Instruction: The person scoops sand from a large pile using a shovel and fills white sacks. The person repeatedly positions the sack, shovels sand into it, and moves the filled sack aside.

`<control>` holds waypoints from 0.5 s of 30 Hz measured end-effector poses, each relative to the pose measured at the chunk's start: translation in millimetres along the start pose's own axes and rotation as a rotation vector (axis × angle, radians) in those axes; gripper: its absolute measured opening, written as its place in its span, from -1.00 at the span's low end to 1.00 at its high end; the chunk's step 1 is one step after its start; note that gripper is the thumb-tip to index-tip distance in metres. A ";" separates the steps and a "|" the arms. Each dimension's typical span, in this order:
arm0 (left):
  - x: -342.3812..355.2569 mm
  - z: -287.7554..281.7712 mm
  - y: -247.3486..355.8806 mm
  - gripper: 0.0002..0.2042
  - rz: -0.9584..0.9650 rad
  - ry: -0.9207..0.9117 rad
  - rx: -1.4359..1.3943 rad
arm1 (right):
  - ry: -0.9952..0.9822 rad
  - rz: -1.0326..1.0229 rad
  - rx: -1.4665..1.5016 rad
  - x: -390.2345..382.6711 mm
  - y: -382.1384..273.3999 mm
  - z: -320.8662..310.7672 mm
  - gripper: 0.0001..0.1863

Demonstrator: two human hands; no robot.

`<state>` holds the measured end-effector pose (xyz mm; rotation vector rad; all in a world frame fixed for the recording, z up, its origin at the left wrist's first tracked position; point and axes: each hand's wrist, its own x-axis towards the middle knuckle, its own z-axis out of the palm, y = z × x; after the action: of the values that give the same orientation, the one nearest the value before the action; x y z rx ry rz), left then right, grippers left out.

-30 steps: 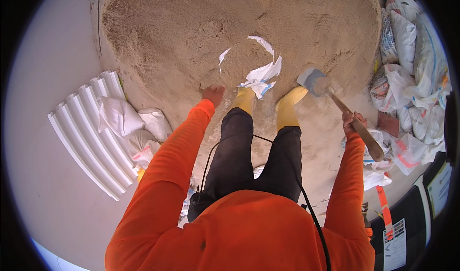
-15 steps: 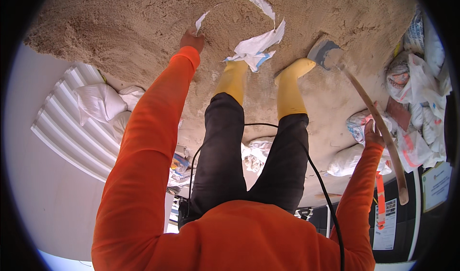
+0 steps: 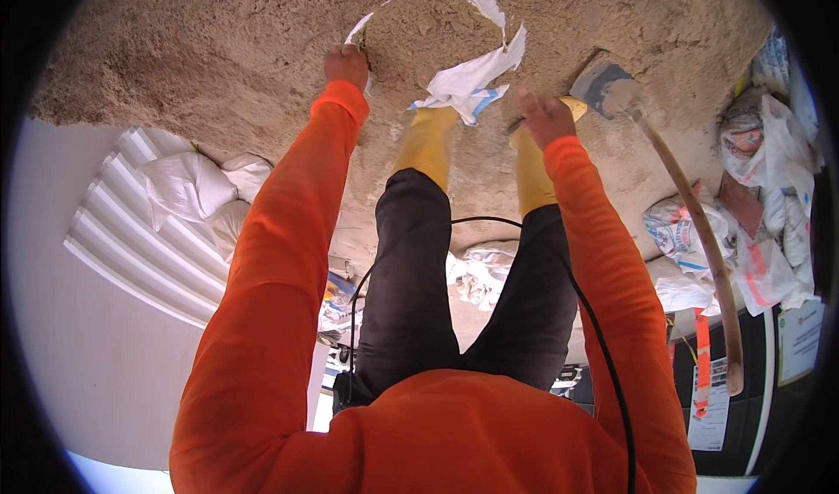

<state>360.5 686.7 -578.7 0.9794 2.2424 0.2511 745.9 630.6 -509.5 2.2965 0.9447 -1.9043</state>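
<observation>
Bending over the sand pile (image 3: pixel 218 48), the person is gripping the white sack (image 3: pixel 472 75) rim with the left hand (image 3: pixel 347 64) fingers closed, holding its mouth open, while the right hand (image 3: pixel 544 117), fingers loosely spread, is reaching beside it, the shovel (image 3: pixel 682 197) standing free nearby.

I note the left hand (image 3: pixel 347 64) closed on the rim of the white sack (image 3: pixel 476 75) at upper centre of the frame, its mouth open on the sand pile (image 3: pixel 218 48). The right hand (image 3: pixel 544 118) reaches toward the sack near the yellow boots (image 3: pixel 428 145). The shovel (image 3: pixel 690 223) stands free at right.
</observation>
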 end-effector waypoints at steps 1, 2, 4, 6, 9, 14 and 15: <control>-2.6 -3.4 6.0 -0.70 0.017 -0.009 -0.002 | 0.001 -0.034 -0.089 12.9 -31.2 23.6 -0.23; -7.4 -7.5 10.7 -0.67 0.031 -0.018 -0.003 | 0.002 0.044 -0.078 20.0 -57.0 44.4 -0.27; -18.4 -16.8 26.1 -0.61 0.004 -0.067 0.008 | 0.012 0.155 -0.095 40.0 -68.7 60.5 -0.34; -28.6 -28.4 43.5 -0.53 -0.077 -0.145 0.036 | 0.028 0.225 -0.148 53.7 -59.8 68.0 -0.40; -40.0 -46.8 31.8 -0.45 0.155 -0.092 0.049 | 0.006 -0.008 -0.350 17.0 -47.9 29.1 -0.57; -80.0 -107.7 105.4 -0.52 -0.055 -0.338 -0.074 | 0.115 -0.228 -0.193 -57.6 -13.4 -37.9 -0.68; -86.6 -117.5 111.7 -0.56 -0.058 -0.323 -0.101 | 0.107 -0.214 -0.097 -70.6 -20.1 -48.2 -0.70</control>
<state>392.2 713.5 -399.7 0.8353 1.9412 0.1656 774.3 634.4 -426.5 2.3451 1.3133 -1.7748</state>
